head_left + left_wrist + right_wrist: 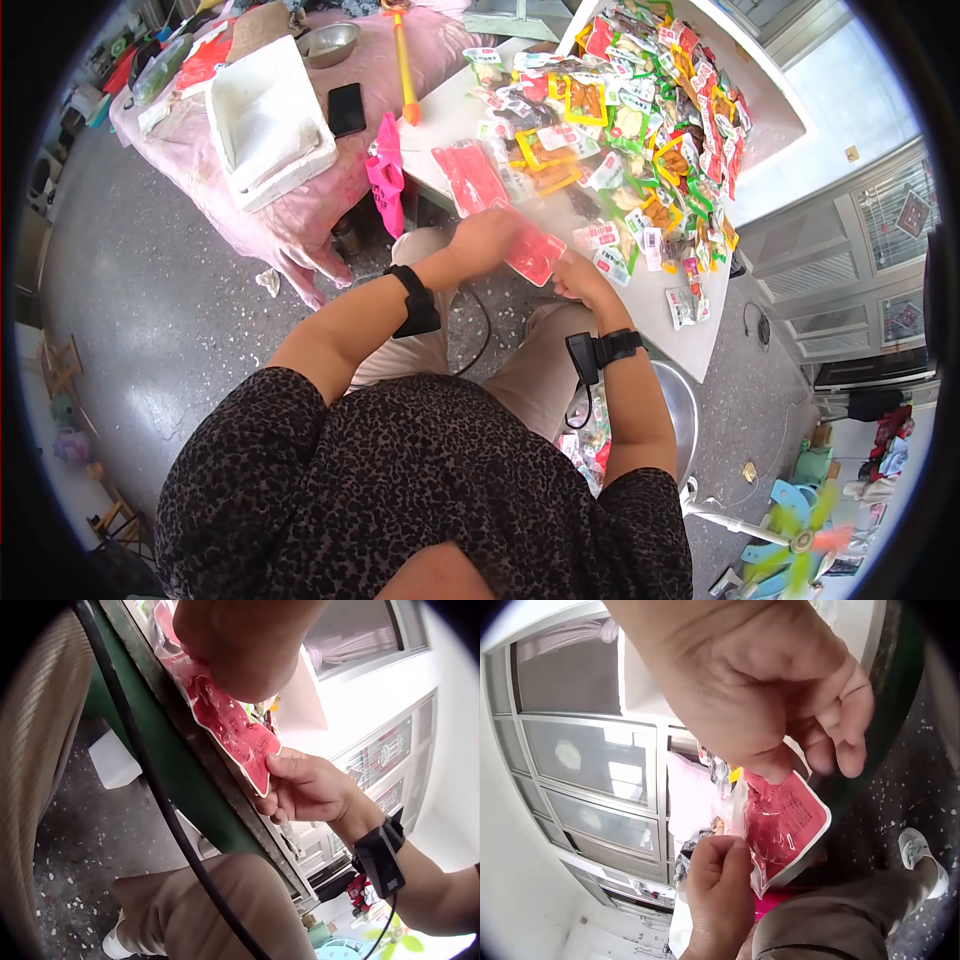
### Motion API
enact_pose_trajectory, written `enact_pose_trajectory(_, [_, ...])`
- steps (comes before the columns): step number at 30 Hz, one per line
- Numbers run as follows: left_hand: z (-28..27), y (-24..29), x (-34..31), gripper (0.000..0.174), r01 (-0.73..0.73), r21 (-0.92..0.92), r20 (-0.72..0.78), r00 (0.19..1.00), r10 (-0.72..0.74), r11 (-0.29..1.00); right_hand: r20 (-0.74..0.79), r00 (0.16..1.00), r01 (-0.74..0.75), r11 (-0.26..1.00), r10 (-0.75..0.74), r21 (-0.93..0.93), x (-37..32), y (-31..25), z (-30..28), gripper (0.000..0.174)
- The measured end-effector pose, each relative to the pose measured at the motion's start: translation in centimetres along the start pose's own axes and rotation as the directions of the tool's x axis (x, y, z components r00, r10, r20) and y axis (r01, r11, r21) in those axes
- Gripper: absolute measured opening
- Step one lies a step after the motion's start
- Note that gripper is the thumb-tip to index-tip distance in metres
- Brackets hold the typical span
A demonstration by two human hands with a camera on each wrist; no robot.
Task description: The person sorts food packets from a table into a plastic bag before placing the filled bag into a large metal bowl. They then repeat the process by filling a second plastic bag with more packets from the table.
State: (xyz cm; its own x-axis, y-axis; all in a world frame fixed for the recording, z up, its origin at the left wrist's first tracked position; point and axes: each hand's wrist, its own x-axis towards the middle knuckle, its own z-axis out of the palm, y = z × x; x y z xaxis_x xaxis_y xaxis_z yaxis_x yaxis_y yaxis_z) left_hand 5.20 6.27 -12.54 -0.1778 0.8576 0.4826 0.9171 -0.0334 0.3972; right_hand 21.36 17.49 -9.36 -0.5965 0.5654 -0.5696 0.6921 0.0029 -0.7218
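A flat red packet with a pale edge and clear film is stretched between the two hands over the table's near edge. The right hand pinches its right corner between thumb and fingers; the left wrist view shows this right hand at the tip of the red packet. My left hand, slightly blurred, is at the other end; in the right wrist view this left hand has curled fingers gripping the film beside the red packet. More red packets lie just beyond the left hand.
Many colourful sealed food packs are heaped on the white table, spilling from a white foam box. To the left, a pink-covered table bears an empty foam box and a phone. A metal basin stands below right.
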Motion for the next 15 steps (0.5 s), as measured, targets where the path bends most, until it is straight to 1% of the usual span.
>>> enact_pose_trajectory(1, [0.1, -0.1, 0.0, 0.024, -0.006, 0.003, -0.010, 1.000, 0.006, 1.000, -0.003, 0.998, 0.061, 0.998, -0.061, 0.010, -0.1, 0.2, 0.0, 0.015])
enact_pose_trajectory(2, [0.1, -0.3, 0.0, 0.024, -0.012, 0.008, -0.021, 1.000, 0.013, 1.000, 0.000, 0.995, 0.097, 0.981, -0.099, 0.166, 0.2, 0.8, 0.0, 0.015])
enact_pose_trajectory(3, [-0.3, -0.2, 0.2, 0.025, 0.010, 0.025, 0.003, 1.000, -0.010, 1.000, -0.001, 0.991, 0.129, 0.940, -0.136, 0.317, 0.5, 1.3, 0.2, 0.014])
enact_pose_trajectory(4, [-0.7, 0.0, 0.2, 0.026, 0.033, 0.043, 0.027, 0.999, -0.035, 0.999, -0.006, 0.985, 0.156, 0.874, -0.172, 0.461, 0.7, 1.7, 0.3, 0.014])
enact_pose_trajectory(5, [-1.2, 0.2, 0.3, 0.027, 0.055, 0.061, 0.052, 0.997, -0.058, 0.997, -0.021, 0.986, 0.150, 0.814, -0.167, 0.562, 0.8, 2.1, 0.4, 0.013])
enact_pose_trajectory(7, [-1.8, 0.4, 0.4, 0.029, 0.011, 0.056, 0.000, 1.000, -0.011, 0.998, -0.050, 0.988, 0.137, 0.659, -0.149, 0.740, -0.2, 1.3, 0.8, 0.012])
enact_pose_trajectory(10, [-1.9, 0.3, 0.7, 0.032, -0.058, 0.087, -0.057, 0.996, 0.063, 0.995, -0.042, 0.985, 0.122, 0.514, -0.165, 0.849, 0.9, 1.5, 1.6, 0.010])
enact_pose_trajectory(11, [-1.8, 0.2, 0.8, 0.032, -0.080, 0.104, -0.072, 0.994, 0.087, 0.991, -0.041, 0.989, 0.112, 0.524, -0.145, 0.844, 1.2, 1.3, 1.9, 0.009])
enact_pose_trajectory(13, [-2.8, 1.2, 1.1, 0.032, -0.035, 0.103, 0.055, 0.998, 0.029, 0.994, -0.040, 0.993, 0.092, 0.547, -0.107, 0.832, 1.6, 0.4, 2.8, 0.008])
enact_pose_trajectory(14, [-3.2, 1.6, 1.2, 0.031, -0.012, 0.106, 0.117, 0.993, -0.001, 0.994, -0.083, 0.993, 0.112, 0.538, -0.078, 0.835, 1.8, -0.2, 3.4, 0.006])
enact_pose_trajectory(15, [-2.9, 1.8, 1.0, 0.030, -0.009, 0.077, 0.092, 0.996, 0.002, 0.997, -0.105, 0.990, 0.136, 0.504, -0.090, 0.853, 2.0, -0.7, 3.9, 0.005])
